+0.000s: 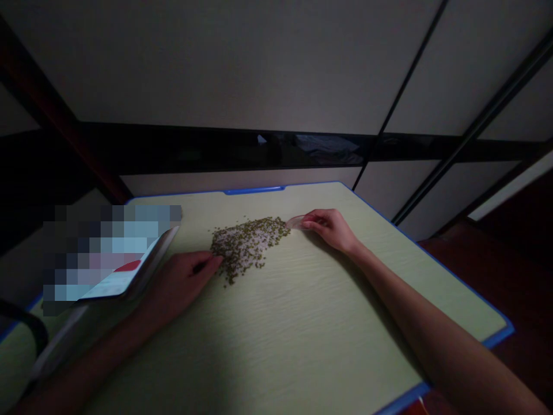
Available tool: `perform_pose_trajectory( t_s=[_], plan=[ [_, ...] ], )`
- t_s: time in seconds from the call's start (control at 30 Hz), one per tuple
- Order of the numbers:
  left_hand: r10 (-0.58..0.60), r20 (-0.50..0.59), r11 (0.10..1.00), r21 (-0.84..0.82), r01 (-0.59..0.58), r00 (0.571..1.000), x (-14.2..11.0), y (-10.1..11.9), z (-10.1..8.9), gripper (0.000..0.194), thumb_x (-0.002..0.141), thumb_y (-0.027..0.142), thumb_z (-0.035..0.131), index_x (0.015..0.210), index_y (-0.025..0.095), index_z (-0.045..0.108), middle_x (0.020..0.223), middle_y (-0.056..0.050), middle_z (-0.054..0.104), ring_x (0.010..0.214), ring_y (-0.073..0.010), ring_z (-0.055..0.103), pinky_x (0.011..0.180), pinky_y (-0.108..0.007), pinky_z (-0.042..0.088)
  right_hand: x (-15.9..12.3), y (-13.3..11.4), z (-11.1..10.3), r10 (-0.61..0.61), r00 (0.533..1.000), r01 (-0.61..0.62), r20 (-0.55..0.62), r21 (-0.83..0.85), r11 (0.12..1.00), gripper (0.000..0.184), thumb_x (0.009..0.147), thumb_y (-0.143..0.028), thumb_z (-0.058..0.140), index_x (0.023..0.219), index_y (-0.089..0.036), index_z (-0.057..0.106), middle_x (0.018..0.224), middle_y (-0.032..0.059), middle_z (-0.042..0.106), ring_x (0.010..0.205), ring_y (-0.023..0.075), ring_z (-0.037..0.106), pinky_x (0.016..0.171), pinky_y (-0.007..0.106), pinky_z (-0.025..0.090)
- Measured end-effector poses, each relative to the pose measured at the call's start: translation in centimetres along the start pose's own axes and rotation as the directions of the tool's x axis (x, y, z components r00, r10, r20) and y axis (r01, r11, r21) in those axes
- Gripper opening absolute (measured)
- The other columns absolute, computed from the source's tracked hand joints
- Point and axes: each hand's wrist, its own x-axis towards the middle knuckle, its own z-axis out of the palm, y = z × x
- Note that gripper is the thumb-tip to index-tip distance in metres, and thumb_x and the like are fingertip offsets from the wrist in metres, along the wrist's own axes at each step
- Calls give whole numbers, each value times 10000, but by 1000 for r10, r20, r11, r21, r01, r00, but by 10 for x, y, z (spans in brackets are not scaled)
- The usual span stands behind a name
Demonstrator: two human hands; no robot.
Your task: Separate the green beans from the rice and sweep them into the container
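Note:
A heap of small green and whitish grains, like mung beans mixed with rice, is spread over the middle of the pale table. At the heap's left edge rests my left hand, its fingertips pressed together among the grains. Whatever they may pinch is too small to make out. To the right of the heap, my right hand is closed on a thin, see-through plastic piece. Its tip touches the heap's right end; my fingers hide the rest, so its exact kind is unclear.
The folding table has a blue rim and a blue handle at its far side. A tablet with a lit, partly blurred screen leans at the left, close to my left forearm. Behind the table stands a panelled wardrobe.

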Motion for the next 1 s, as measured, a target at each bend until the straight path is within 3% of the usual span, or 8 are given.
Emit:
perform_pose_trajectory(
  t_s=[0.8, 0.9, 1.0],
  plan=[
    [6, 4, 1000, 10, -6, 1000, -1, 1, -1, 442, 748, 550, 345, 516, 181, 416, 489, 46, 370, 521, -131, 390, 520, -246, 246, -1, -3, -6, 118, 983, -141, 138, 172, 975, 182, 659, -305, 622, 641, -124, 606, 609, 26, 627, 536, 102, 518, 537, 240, 406],
    [5, 13, 1000, 2, -5, 1000, -1, 1, -1, 437, 755, 543, 344, 539, 176, 441, 512, 41, 403, 544, -136, 410, 531, -245, 255, 0, -6, -5, 177, 975, -205, 131, 238, 950, 133, 640, -254, 636, 634, -126, 603, 617, 24, 636, 540, 103, 533, 538, 237, 413],
    [13, 11, 1000, 1, -13, 1000, -1, 1, -1, 436, 760, 540, 344, 536, 176, 431, 510, 45, 390, 541, -133, 402, 528, -243, 250, 2, -8, -8, 329, 943, -318, 41, 393, 863, 113, 613, -157, 637, 719, -131, 607, 625, 19, 644, 549, 107, 561, 547, 229, 430]
  ],
)
